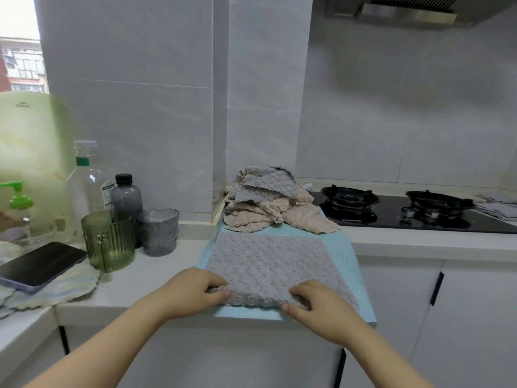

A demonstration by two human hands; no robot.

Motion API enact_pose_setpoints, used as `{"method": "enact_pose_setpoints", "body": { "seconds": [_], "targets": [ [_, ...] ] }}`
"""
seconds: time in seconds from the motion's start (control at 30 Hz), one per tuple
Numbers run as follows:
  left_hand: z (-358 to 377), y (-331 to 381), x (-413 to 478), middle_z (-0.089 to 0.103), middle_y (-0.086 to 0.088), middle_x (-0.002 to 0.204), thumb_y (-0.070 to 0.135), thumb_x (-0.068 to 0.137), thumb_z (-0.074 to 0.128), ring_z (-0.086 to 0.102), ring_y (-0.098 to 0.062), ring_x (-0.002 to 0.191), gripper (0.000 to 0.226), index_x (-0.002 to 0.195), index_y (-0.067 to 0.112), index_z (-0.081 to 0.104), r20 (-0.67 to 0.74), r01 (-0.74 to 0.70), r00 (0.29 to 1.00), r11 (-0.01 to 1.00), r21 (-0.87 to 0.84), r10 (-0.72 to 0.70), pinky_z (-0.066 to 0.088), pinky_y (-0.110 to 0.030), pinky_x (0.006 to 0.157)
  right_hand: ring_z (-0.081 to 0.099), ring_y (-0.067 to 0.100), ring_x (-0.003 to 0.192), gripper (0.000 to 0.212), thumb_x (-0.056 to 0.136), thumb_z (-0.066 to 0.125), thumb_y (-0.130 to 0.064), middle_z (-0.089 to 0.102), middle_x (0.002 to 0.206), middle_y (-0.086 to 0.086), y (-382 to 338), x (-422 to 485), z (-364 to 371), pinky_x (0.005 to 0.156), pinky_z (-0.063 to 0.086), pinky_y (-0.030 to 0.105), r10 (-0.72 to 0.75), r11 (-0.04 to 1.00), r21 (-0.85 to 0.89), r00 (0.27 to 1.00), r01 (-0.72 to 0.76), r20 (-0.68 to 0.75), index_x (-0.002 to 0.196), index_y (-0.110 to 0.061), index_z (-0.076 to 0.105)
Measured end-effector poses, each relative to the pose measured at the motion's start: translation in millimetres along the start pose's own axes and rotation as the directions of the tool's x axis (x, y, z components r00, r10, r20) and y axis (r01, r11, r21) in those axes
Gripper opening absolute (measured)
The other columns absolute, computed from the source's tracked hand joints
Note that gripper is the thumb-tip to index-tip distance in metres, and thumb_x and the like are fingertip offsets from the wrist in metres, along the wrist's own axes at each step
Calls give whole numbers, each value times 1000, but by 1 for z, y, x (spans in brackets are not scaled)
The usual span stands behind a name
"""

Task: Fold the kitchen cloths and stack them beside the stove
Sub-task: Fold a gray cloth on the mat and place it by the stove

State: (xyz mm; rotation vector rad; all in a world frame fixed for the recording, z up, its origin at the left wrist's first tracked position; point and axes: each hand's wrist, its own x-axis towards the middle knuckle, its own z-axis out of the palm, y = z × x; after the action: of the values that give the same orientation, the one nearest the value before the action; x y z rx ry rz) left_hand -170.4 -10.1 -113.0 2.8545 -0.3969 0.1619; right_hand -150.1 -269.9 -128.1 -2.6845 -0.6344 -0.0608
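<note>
A grey textured cloth (pixel 268 261) lies spread flat on a light blue mat (pixel 345 253) on the counter, left of the stove (pixel 405 211). My left hand (pixel 195 289) pinches the cloth's near left corner, fingers curled over the edge. My right hand (pixel 316 303) pinches the near right edge, where the fabric bunches up. Behind the flat cloth sits a loose heap of beige and grey cloths (pixel 268 200) against the wall. Folded grey cloths (pixel 498 207) lie on the counter at the far right of the stove.
On the left stand a green ribbed cup (pixel 107 242), a grey glass (pixel 159 231), a dark bottle (pixel 126 197) and a clear bottle (pixel 86 177). A phone (pixel 39 266) rests on a patterned cloth. A green soap pump (pixel 18 197) stands at the far left. White cabinets sit below.
</note>
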Motion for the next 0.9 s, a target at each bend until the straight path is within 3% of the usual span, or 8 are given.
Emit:
{"method": "enact_pose_setpoints", "body": {
  "seconds": [0.13, 0.3, 0.37, 0.47, 0.6, 0.67, 0.77, 0.9],
  "targets": [
    [6, -4, -1, 68, 7, 101, 47, 90, 51, 59, -11, 92, 29, 109, 29, 65, -41, -5, 999, 1000, 24, 6, 42, -23, 78, 54, 18, 98, 32, 91, 46, -32, 59, 107, 2, 0, -2, -1, 84, 44, 30, 9, 999, -39, 1000, -10, -28, 109, -9, 60],
    [14, -10, -1, 54, 21, 64, 41, 93, 46, 44, -1, 60, 32, 65, 26, 43, -77, 11, 997, 999, 53, -7, 29, -15, 56, 54, 22, 89, 24, 83, 38, -11, 58, 96, 3, -2, -2, 5, 70, 45, 33, 5, 995, -101, 999, -10, -48, 98, -11, 57],
    [11, -7, 2, 53, 19, 62, 38, 95, 45, 47, 0, 66, 32, 64, 33, 43, -119, 41, 992, 997, 60, -33, 31, -13, 58, 49, 23, 79, 13, 82, 38, -6, 50, 80, 1, -1, -1, 3, 56, 35, 29, 24, 993, -116, 998, -30, -55, 79, -13, 48],
    [5, -2, 9, 54, 15, 75, 37, 96, 44, 55, -11, 84, 20, 77, 34, 50, -136, 61, 989, 997, 38, -55, 34, -19, 62, 39, 20, 65, 26, 80, 38, -4, 36, 65, -3, 1, 2, -2, 49, 23, 26, 40, 992, -120, 998, -46, -51, 62, -19, 30],
    [0, -5, 8, 63, 16, 106, 40, 89, 55, 57, -7, 101, 23, 111, 35, 62, -47, 87, 995, 996, 22, -86, 41, -20, 80, 42, 21, 74, 21, 79, 40, -7, 44, 73, -3, 16, 2, -12, 54, 28, 29, 61, 990, -121, 996, -68, -62, 64, -22, 40],
    [-2, -8, 6, 65, 12, 110, 33, 91, 54, 57, -8, 101, 23, 112, 32, 63, -41, 106, 993, 994, -32, -107, 43, -22, 85, 42, 18, 75, 27, 80, 41, -8, 42, 71, -8, 25, -4, -13, 54, 28, 23, 75, 990, -112, 993, -84, -88, 61, -26, 33],
    [-7, -10, 5, 67, 5, 99, 24, 93, 53, 57, -11, 87, 15, 102, 28, 65, -98, 152, 980, 972, -176, -171, 43, -23, 79, 42, 14, 71, 28, 80, 40, -5, 44, 69, -8, 36, -15, -16, 51, 26, 18, 126, 989, -57, 984, -134, -127, 63, -26, 38],
    [-15, -10, 4, 63, -1, 72, 22, 88, 62, 51, -12, 64, 10, 80, 28, 65, -159, 112, 966, 887, -448, -202, 42, -24, 65, 50, 14, 78, 29, 85, 43, -7, 63, 87, -6, 44, -21, -28, 56, 37, 19, 209, 977, 83, 964, -198, -163, 93, -25, 65]
  ]
}}
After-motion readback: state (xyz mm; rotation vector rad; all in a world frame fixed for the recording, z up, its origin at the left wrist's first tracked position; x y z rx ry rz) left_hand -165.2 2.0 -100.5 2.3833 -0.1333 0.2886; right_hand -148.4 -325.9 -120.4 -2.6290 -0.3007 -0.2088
